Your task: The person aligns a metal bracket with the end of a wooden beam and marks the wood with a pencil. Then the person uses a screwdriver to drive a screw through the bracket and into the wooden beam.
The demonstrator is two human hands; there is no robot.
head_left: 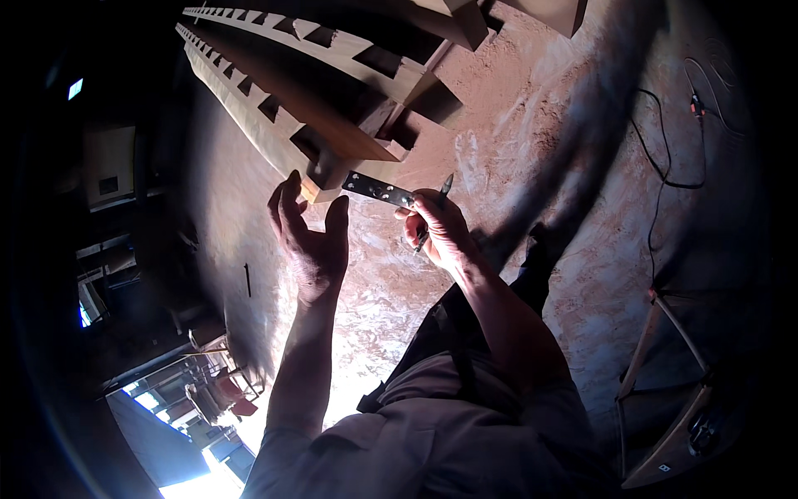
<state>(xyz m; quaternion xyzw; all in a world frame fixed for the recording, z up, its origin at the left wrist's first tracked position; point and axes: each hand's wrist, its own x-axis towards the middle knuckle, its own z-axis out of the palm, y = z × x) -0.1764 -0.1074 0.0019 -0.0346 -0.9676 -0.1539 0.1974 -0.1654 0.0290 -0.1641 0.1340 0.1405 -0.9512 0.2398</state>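
Note:
My right hand (440, 229) is closed round two things. Thumb and fingers pinch one end of a narrow dark metal plate (370, 186) with several small bright spots or holes along it. A dark pen-like tool (446, 185) also passes through that hand, its pointed tip sticking out above the knuckles. The plate's other end is close to the near end of a long notched wooden beam (278, 133). My left hand (307, 245) has thumb and fingers spread around the beam's near corner, holding nothing. Whether its fingertips touch the wood I cannot tell.
A second notched beam (366, 62) runs alongside the first, with more timber ends (465, 25) at the top. The floor (515, 116) is dusty and stained. A dark cable (665, 158) lies at the right, above a wooden-legged frame (640, 349). Chairs (224, 391) stand lower left.

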